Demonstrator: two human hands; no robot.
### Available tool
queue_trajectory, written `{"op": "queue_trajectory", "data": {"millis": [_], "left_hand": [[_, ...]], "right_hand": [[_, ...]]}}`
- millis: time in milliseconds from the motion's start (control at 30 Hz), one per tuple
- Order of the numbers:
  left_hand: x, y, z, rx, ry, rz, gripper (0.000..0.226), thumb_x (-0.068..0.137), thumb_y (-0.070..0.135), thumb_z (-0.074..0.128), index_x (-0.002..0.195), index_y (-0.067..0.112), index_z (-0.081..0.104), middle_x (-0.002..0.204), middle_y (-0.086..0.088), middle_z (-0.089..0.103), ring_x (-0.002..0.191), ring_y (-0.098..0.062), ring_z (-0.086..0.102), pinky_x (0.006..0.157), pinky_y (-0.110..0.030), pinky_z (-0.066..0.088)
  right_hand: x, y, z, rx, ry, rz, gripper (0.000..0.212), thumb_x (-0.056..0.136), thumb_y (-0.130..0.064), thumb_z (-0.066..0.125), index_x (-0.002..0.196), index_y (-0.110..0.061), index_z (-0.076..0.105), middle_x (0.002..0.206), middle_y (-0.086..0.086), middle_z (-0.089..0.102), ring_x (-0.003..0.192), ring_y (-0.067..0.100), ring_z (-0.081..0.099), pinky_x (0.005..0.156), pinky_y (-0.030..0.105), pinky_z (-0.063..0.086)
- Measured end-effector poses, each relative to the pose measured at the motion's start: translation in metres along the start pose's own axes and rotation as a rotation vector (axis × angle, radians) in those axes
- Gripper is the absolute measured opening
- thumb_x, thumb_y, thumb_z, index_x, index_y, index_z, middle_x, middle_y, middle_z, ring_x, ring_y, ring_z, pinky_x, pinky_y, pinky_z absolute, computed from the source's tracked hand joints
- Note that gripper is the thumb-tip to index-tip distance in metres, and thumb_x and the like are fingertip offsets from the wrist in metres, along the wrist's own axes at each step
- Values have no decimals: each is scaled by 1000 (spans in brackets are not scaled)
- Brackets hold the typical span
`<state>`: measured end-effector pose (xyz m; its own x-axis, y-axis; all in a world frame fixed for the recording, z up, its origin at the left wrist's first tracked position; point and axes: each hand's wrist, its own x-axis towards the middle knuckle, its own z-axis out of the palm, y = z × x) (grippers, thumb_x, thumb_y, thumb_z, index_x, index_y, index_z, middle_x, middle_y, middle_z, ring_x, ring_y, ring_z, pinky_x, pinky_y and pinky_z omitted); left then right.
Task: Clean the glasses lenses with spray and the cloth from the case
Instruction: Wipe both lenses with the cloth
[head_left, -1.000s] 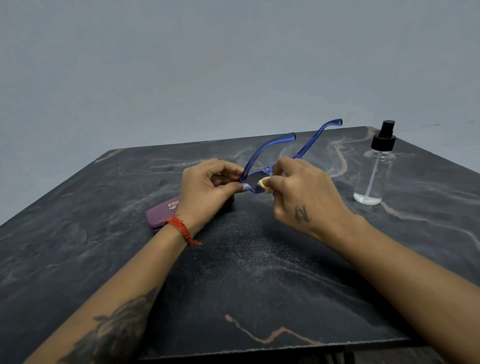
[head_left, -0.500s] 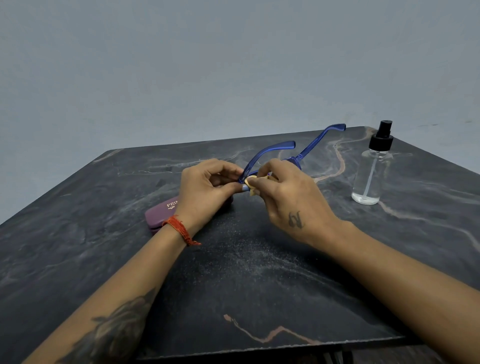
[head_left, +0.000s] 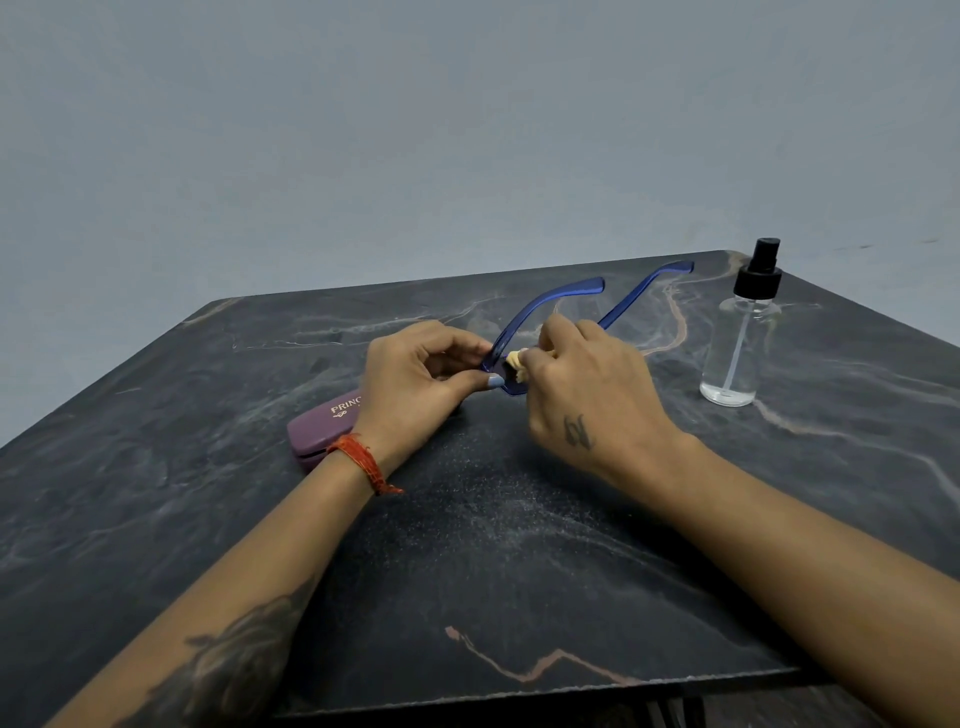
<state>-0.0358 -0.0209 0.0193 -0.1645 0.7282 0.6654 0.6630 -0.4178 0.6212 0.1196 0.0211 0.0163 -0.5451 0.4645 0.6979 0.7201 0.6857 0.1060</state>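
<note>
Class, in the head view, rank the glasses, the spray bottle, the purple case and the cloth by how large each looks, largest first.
1. Glasses, with arms spread wide.
2. Spray bottle.
3. Purple case, half hidden by the left hand, so its rank is unsure.
4. Cloth, bunched in the right hand.

Blue plastic glasses (head_left: 543, 312) held mid dark marble surface (head_left: 493, 545); purple hard case (head_left: 324, 423) left beneath; clear spray bottle (head_left: 740, 338) stands right.
</note>
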Motion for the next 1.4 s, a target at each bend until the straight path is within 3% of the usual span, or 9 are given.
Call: {"op": "queue_trajectory", "data": {"millis": [200, 300, 467, 633, 733, 900, 1033, 1133, 1400], "left_hand": [[2, -1, -2, 14, 32, 13, 27, 64, 3, 80, 86, 15, 70, 80, -5, 70, 74, -10, 66, 71, -19, 55], [3, -1, -3, -6, 48, 1, 29, 64, 0, 79, 85, 17, 69, 77, 1, 68, 73, -7, 66, 71, -16, 54], [4, 0, -3, -34, 73, -44, 30, 62, 2, 81, 84, 19, 68, 77, 10, 65, 71, 2, 64, 70, -12, 52], [5, 5, -4, -173, 95, -189, 25, 61, 4, 82, 79, 17, 69, 72, 6, 68, 64, 1, 65, 66, -13, 52], [5, 13, -6, -421, 85, -298, 21, 64, 0, 77, 79, 11, 68, 64, 4, 68, 65, -10, 68, 65, -19, 55], [6, 22, -5, -798, 36, -512, 17, 75, 2, 64, 91, 1, 65, 75, -6, 73, 71, -19, 71, 65, -25, 58], [6, 23, -3, -905, 11, -613, 22, 83, 0, 56, 103, -12, 59, 81, -12, 73, 71, -20, 71, 66, -26, 58], [5, 25, -2, -961, -3, -668, 15, 84, 0, 54, 94, -7, 62, 80, -12, 73, 71, -19, 71, 66, -26, 58], [3, 24, 1, -996, -36, -771, 17, 87, 1, 48, 84, 0, 65, 76, -9, 73, 69, -14, 71, 63, -23, 58]], "right_hand": [[-2, -1, 2, 245, 20, 60, 21, 78, -20, 52, 74, -6, 67, 73, 7, 54, 53, 26, 51, 48, 25, 30], [-2, -1, 3, 358, 19, 3, 21, 81, -20, 54, 87, -8, 69, 80, 4, 57, 59, 22, 54, 49, 27, 40], [-3, 6, 5, 294, 47, -93, 23, 82, -20, 47, 85, -7, 66, 82, 6, 56, 60, 23, 53, 44, 32, 46], [0, 17, 4, 208, 158, -80, 13, 80, -7, 66, 91, -1, 67, 84, 12, 58, 65, 28, 55, 47, 35, 49], [2, 18, 0, 305, 324, -27, 18, 84, -8, 63, 100, -3, 69, 88, 12, 60, 71, 24, 57, 57, 30, 48], [5, 14, -2, 398, 515, 27, 20, 85, -3, 63, 105, -1, 66, 95, 12, 61, 80, 18, 56, 71, 18, 42], [5, 10, 0, 407, 536, -10, 21, 85, 0, 62, 106, 2, 65, 96, 16, 61, 82, 24, 58, 72, 25, 44], [5, 10, 1, 335, 539, -62, 22, 82, 6, 62, 104, 1, 68, 94, 19, 61, 76, 30, 56, 66, 32, 46], [4, 13, 10, 243, 454, -308, 26, 84, 5, 55, 100, -5, 73, 91, 14, 66, 77, 23, 46, 71, 25, 39]]}}
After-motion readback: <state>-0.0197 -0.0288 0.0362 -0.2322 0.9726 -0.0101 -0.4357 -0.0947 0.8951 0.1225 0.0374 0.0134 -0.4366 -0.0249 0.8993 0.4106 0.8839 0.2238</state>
